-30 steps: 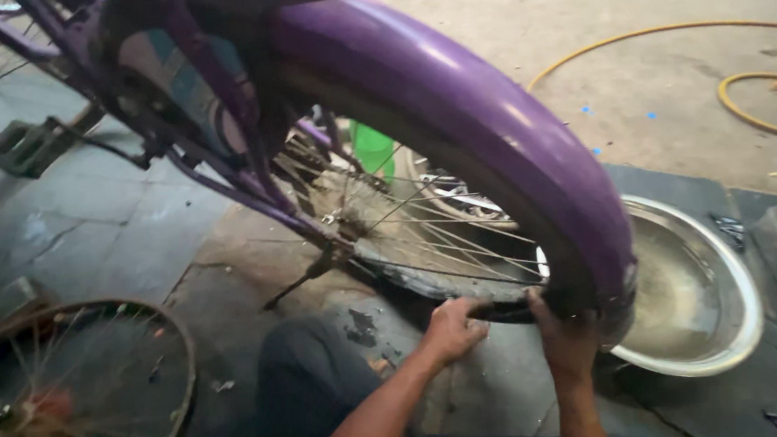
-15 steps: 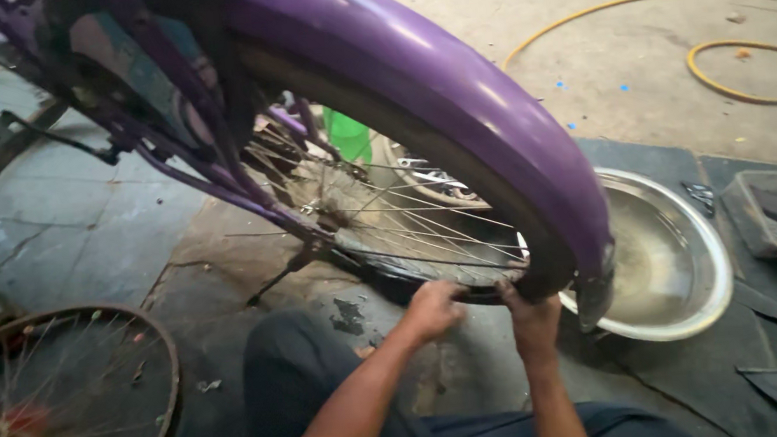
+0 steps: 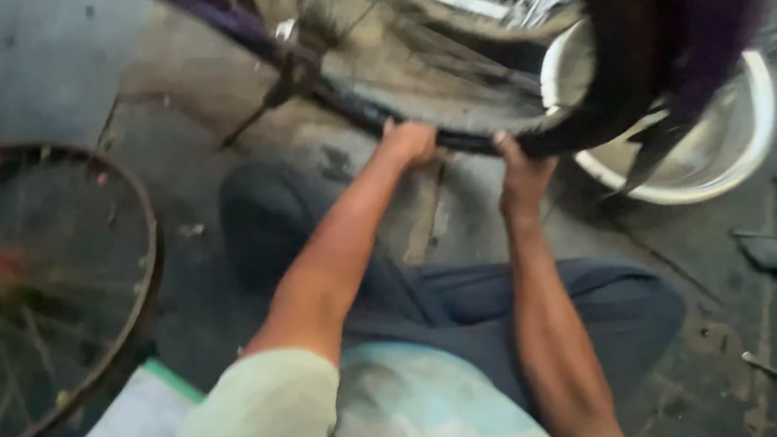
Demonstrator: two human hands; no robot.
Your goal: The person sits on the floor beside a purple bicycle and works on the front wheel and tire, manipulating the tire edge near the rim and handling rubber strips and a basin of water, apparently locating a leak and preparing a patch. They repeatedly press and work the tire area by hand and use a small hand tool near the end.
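1. Tyre [image 3: 466, 141] runs along the bicycle wheel's lower edge, just above the floor [image 3: 39, 80].
2. Left hand [image 3: 410, 142] curls its fingers closed over it.
3. Right hand [image 3: 524, 178] grips it nearby, beside the metal basin [image 3: 739, 155].

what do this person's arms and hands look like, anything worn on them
Both arms are bare from above the elbow down. The left hand and right hand wear no gloves, and no watch, ring or band shows. A short, pale green sleeve covers the left upper arm; only a sliver of the same cloth shows at the right arm. The picture is blurred.

Black tyre [image 3: 456, 137]; purple mudguard [image 3: 671, 25]; white basin [image 3: 756, 130]; rusty wheel [image 3: 145, 268].
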